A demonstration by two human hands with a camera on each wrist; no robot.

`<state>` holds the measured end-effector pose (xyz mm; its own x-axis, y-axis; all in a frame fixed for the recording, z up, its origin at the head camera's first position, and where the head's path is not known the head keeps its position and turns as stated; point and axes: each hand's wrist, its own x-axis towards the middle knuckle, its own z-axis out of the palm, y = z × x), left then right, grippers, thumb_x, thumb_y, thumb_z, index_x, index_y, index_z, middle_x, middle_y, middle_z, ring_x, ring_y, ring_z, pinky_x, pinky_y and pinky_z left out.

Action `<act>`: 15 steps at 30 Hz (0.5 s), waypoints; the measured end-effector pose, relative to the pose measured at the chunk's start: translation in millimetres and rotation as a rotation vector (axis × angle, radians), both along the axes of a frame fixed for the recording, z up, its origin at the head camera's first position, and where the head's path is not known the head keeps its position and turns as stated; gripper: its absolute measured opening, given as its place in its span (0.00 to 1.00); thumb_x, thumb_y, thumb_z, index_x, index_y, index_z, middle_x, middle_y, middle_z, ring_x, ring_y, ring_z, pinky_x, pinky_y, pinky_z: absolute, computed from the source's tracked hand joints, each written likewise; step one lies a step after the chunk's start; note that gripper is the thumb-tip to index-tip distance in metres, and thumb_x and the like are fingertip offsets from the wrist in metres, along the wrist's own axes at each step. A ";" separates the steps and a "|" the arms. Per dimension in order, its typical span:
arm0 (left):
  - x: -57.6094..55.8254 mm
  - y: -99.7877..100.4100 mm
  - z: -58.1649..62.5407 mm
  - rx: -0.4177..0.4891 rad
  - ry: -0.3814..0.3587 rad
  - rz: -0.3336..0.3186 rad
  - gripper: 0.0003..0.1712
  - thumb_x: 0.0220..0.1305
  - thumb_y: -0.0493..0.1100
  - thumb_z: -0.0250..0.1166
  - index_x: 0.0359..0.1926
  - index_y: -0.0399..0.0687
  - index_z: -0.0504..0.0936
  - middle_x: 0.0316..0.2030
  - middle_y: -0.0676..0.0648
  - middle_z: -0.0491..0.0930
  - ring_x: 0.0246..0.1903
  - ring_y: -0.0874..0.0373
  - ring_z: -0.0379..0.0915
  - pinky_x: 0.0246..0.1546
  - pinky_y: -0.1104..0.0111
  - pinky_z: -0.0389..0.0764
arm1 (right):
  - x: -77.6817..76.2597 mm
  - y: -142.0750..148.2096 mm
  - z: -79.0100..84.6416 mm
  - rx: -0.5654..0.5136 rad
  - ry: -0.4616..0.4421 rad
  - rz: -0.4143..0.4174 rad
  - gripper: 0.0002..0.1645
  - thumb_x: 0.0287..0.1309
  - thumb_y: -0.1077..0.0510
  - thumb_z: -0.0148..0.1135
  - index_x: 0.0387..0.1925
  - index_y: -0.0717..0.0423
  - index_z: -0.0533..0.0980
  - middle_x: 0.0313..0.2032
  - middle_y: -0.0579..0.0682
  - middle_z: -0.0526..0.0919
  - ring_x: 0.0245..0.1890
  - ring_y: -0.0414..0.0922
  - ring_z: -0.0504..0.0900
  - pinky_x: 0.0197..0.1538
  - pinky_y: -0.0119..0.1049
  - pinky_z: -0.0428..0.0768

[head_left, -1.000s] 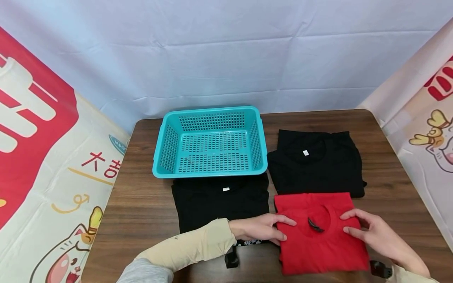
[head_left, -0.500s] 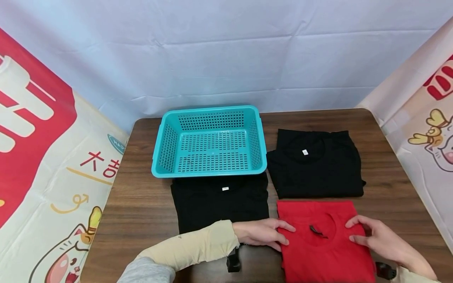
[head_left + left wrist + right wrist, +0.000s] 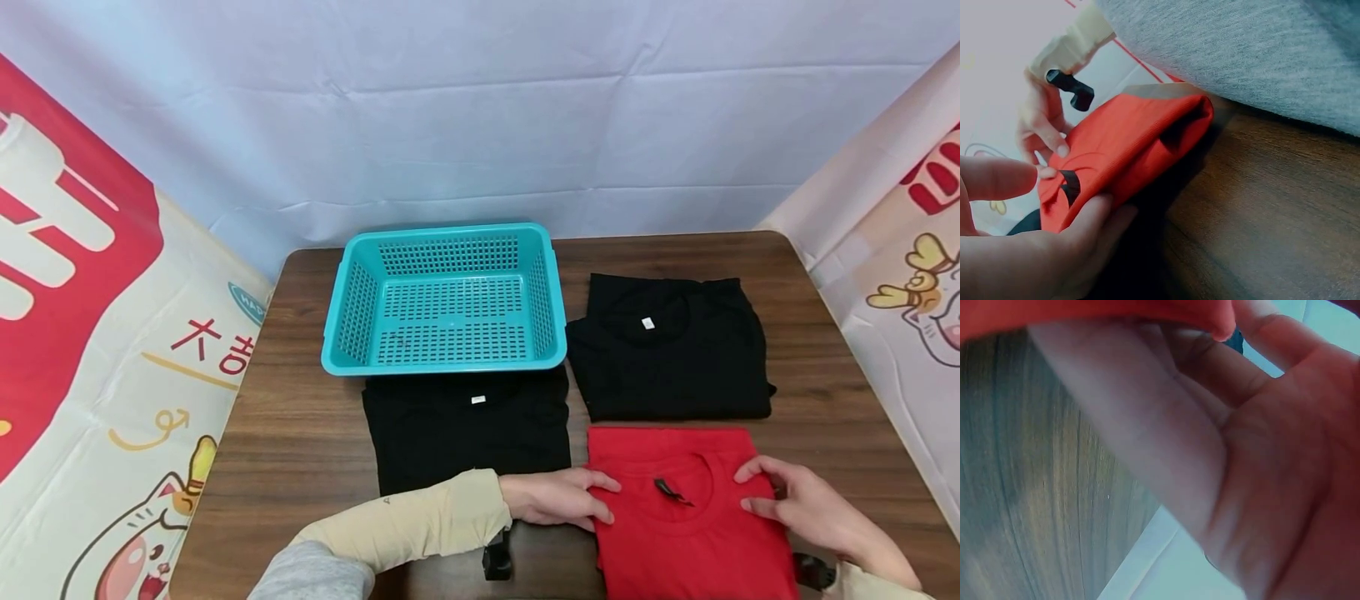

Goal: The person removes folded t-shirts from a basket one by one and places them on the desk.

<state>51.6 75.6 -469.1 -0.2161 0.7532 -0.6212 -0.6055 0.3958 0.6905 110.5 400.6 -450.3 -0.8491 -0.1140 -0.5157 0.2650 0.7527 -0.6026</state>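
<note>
A folded red T-shirt [image 3: 690, 550] with a dark neck tag lies at the front right of the table in the head view, its near end cut off by the frame. My left hand [image 3: 557, 497] grips its left side, with thumb and a finger on top. On the opposite side my right hand [image 3: 813, 510] holds the shirt the same way. The left wrist view shows the red T-shirt [image 3: 1116, 144] as a layered fold, with fingers of my left hand [image 3: 1066, 256] at its edge. Fingers of my right hand [image 3: 1229, 444] reach beneath red cloth in the right wrist view.
A turquoise perforated basket [image 3: 450, 367] stands at the back left of the wooden table [image 3: 285, 433]. One folded black T-shirt [image 3: 472, 442] lies in front of it. Another black T-shirt [image 3: 682, 367] lies behind the red one. Cloth sheets [image 3: 480, 125] hang around the table.
Between one second and half a second ago, the red T-shirt slid toward me and slightly right, away from the black one behind it. Since then shirt and hands have hardly moved.
</note>
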 end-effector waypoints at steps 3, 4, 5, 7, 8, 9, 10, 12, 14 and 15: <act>-0.1 0.4 0.9 -0.001 0.010 -0.002 0.27 0.66 0.30 0.54 0.66 0.38 0.65 0.58 0.50 0.66 0.50 0.60 0.71 0.62 0.59 0.73 | -0.6 1.4 0.8 0.005 -0.020 -0.008 0.16 0.57 0.61 0.65 0.45 0.62 0.73 0.31 0.49 0.73 0.26 0.34 0.68 0.27 0.29 0.68; -0.1 0.3 1.2 -0.002 0.012 -0.004 0.27 0.66 0.30 0.54 0.66 0.38 0.65 0.58 0.50 0.65 0.50 0.60 0.71 0.62 0.59 0.72 | -0.8 2.0 0.8 0.003 -0.026 -0.010 0.16 0.57 0.61 0.65 0.46 0.63 0.73 0.31 0.49 0.73 0.26 0.35 0.68 0.27 0.29 0.68; -0.2 0.3 1.5 -0.003 0.012 -0.003 0.27 0.66 0.30 0.54 0.66 0.38 0.64 0.59 0.50 0.65 0.51 0.60 0.71 0.62 0.59 0.72 | -0.7 2.7 0.6 -0.006 -0.033 -0.013 0.16 0.57 0.61 0.65 0.46 0.63 0.73 0.31 0.49 0.73 0.25 0.35 0.68 0.27 0.29 0.68; -0.2 0.4 1.8 -0.006 0.010 -0.003 0.28 0.66 0.31 0.54 0.67 0.39 0.64 0.59 0.50 0.65 0.51 0.60 0.71 0.63 0.59 0.72 | -0.7 4.3 -0.1 -0.028 -0.044 -0.014 0.16 0.58 0.61 0.64 0.46 0.64 0.73 0.30 0.49 0.73 0.23 0.35 0.68 0.26 0.29 0.69; -0.2 0.7 1.7 -0.008 0.011 -0.005 0.28 0.66 0.31 0.55 0.67 0.39 0.64 0.59 0.50 0.65 0.51 0.60 0.71 0.63 0.59 0.72 | -0.5 5.2 -0.5 -0.039 -0.046 -0.012 0.16 0.58 0.61 0.64 0.46 0.65 0.73 0.30 0.49 0.73 0.23 0.35 0.68 0.25 0.29 0.70; -0.2 0.9 1.9 -0.010 0.013 -0.008 0.28 0.66 0.31 0.55 0.67 0.39 0.64 0.59 0.50 0.65 0.52 0.60 0.71 0.62 0.59 0.72 | -0.3 6.1 -1.0 -0.049 -0.049 -0.011 0.16 0.58 0.61 0.63 0.46 0.65 0.72 0.29 0.49 0.73 0.22 0.36 0.68 0.25 0.30 0.70; -0.2 1.1 1.9 -0.012 0.013 -0.011 0.28 0.66 0.32 0.55 0.67 0.39 0.64 0.59 0.50 0.65 0.52 0.60 0.70 0.62 0.58 0.72 | -0.2 6.9 -1.4 -0.056 -0.049 -0.009 0.16 0.58 0.62 0.63 0.46 0.66 0.72 0.29 0.49 0.73 0.21 0.36 0.68 0.24 0.30 0.70; 0.1 1.8 1.5 -0.019 0.016 -0.016 0.28 0.67 0.32 0.55 0.67 0.40 0.64 0.59 0.51 0.65 0.51 0.60 0.70 0.62 0.58 0.73 | 0.3 7.9 -2.3 -0.068 -0.047 -0.005 0.16 0.58 0.62 0.63 0.46 0.66 0.72 0.28 0.50 0.72 0.20 0.36 0.68 0.23 0.30 0.71; 0.6 2.3 0.4 -0.027 0.020 -0.021 0.28 0.67 0.33 0.55 0.67 0.41 0.65 0.60 0.51 0.64 0.51 0.60 0.70 0.61 0.58 0.73 | 0.6 8.2 -3.2 -0.064 -0.046 -0.007 0.16 0.58 0.63 0.63 0.45 0.66 0.72 0.27 0.49 0.72 0.20 0.36 0.68 0.24 0.30 0.71; 0.9 2.3 0.0 -0.031 0.019 -0.023 0.28 0.67 0.33 0.55 0.67 0.41 0.65 0.60 0.51 0.64 0.50 0.60 0.70 0.61 0.57 0.74 | 0.8 8.0 -3.8 -0.060 -0.043 -0.006 0.16 0.57 0.63 0.63 0.45 0.66 0.72 0.27 0.49 0.72 0.20 0.36 0.68 0.24 0.30 0.71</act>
<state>52.5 78.0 -469.1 -0.2111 0.7386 -0.6403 -0.5826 0.4309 0.6891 111.3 408.6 -454.2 -0.8268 -0.1408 -0.5445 0.2962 0.7140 -0.6344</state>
